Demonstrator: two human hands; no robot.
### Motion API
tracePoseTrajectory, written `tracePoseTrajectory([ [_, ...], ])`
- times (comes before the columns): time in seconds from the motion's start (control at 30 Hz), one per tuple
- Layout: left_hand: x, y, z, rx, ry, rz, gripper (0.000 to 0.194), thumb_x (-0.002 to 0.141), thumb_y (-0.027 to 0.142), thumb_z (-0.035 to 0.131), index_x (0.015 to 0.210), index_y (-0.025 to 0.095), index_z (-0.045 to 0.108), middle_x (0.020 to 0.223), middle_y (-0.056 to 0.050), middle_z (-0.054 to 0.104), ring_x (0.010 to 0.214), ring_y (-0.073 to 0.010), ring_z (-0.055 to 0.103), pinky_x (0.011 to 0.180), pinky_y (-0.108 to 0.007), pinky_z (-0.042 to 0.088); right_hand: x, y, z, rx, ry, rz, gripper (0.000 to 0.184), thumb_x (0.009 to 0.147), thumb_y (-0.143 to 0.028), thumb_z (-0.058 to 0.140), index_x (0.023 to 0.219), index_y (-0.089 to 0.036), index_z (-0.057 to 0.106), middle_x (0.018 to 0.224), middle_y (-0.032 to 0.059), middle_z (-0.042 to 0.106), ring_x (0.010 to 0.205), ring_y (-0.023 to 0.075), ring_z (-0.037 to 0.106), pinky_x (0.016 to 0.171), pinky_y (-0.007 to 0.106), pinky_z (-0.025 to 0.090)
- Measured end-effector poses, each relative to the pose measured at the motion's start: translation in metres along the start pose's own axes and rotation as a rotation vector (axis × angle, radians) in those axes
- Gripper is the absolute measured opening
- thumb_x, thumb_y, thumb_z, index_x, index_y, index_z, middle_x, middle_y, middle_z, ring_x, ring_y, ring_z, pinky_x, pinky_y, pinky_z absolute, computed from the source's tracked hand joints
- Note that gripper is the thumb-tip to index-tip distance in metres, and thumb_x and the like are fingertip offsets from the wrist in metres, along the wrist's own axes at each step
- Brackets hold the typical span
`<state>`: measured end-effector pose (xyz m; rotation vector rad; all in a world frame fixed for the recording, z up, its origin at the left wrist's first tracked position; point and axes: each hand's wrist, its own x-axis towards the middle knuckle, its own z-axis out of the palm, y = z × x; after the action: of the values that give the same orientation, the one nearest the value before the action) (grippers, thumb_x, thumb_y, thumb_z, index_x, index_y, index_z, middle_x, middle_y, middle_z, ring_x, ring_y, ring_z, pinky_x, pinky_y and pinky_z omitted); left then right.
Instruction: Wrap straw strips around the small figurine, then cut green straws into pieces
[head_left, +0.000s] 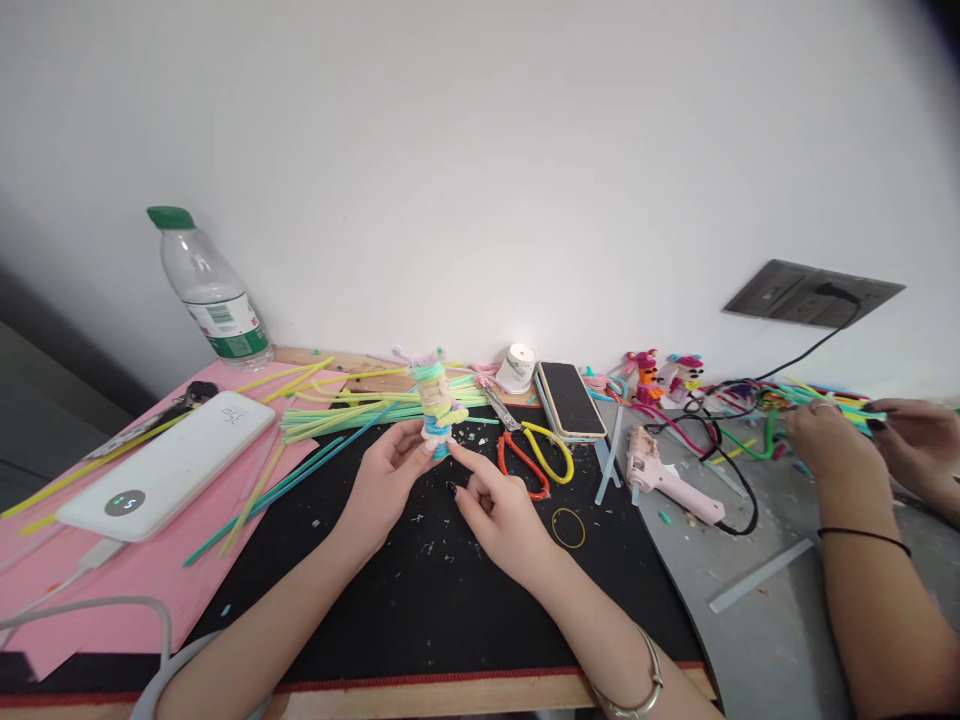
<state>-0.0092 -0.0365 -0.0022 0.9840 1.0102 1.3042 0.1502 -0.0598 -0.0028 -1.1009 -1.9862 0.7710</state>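
My left hand [390, 475] is closed around the lower part of a small pipe cleaner doll [435, 400], held upright over the black mat [420, 600]. The doll has a green top, a pale face, yellow at the middle and a blue lower body, with thin pink and green pieces above its head. My right hand [499, 510] reaches in from the right. Its forefinger touches the doll's lower side, while the thumb is apart below and the other fingers are curled. Just beyond that hand lie scissors [534, 455] with red and yellow handles.
Green pipe cleaners [337, 418] lie behind my hands. A white power bank [169, 465] and bottle [214, 290] stand left. To the right are a phone [571, 398], pink glue gun [671, 480], two finished dolls [646, 378] and another person's hands [840, 450] holding green strands.
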Motion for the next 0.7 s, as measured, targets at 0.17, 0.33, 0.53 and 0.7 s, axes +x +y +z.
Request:
tracePoseTrajectory([
  [0.17, 0.0005, -0.0017, -0.0004, -0.004, 0.004, 0.004, 0.035, 0.073, 0.037, 0.068, 0.102, 0.019, 0.059, 0.106, -0.006, 0.066, 0.104, -0.0225, 0.060, 0.090, -0.037, 0.050, -0.0002, -0.0006, -0.0004, -0.008, -0.008, 0.003, 0.049, 0.085, -0.014, 0.045, 0.133, -0.020, 0.043, 0.056, -0.0083, 0.036, 0.049, 0.0067, 0.035, 0.054, 0.018, 0.034],
  [0.33, 0.0019, -0.0032, -0.0012, -0.002, 0.016, 0.007, 0.037, 0.072, 0.038, 0.068, 0.103, 0.019, 0.059, 0.107, -0.006, 0.066, 0.104, -0.0221, 0.060, 0.089, -0.037, 0.050, 0.0003, 0.0002, -0.0006, -0.035, -0.016, -0.021, 0.050, 0.086, -0.015, 0.045, 0.135, -0.022, 0.040, 0.059, -0.0066, 0.041, 0.051, 0.0077, 0.039, 0.055, 0.019, 0.037],
  [0.53, 0.0031, -0.0044, -0.0018, -0.031, -0.026, -0.005, 0.034, 0.075, 0.036, 0.067, 0.105, 0.020, 0.060, 0.110, -0.005, 0.064, 0.104, -0.0200, 0.059, 0.090, -0.035, 0.050, 0.0032, -0.0020, -0.0050, -0.089, 0.238, -0.165, 0.026, 0.086, -0.015, 0.048, 0.107, -0.020, 0.062, 0.079, 0.0029, 0.053, 0.069, 0.0127, 0.052, 0.064, 0.025, 0.045],
  [0.7, 0.0034, -0.0058, -0.0029, -0.069, -0.024, -0.008, 0.031, 0.076, 0.034, 0.067, 0.103, 0.021, 0.061, 0.108, -0.004, 0.064, 0.102, -0.0191, 0.059, 0.090, -0.034, 0.050, 0.0047, -0.0032, -0.0075, -0.153, 0.421, -0.199, 0.011, 0.080, -0.014, 0.057, 0.081, -0.019, 0.066, 0.094, 0.0078, 0.052, 0.076, 0.0150, 0.053, 0.068, 0.030, 0.046],
])
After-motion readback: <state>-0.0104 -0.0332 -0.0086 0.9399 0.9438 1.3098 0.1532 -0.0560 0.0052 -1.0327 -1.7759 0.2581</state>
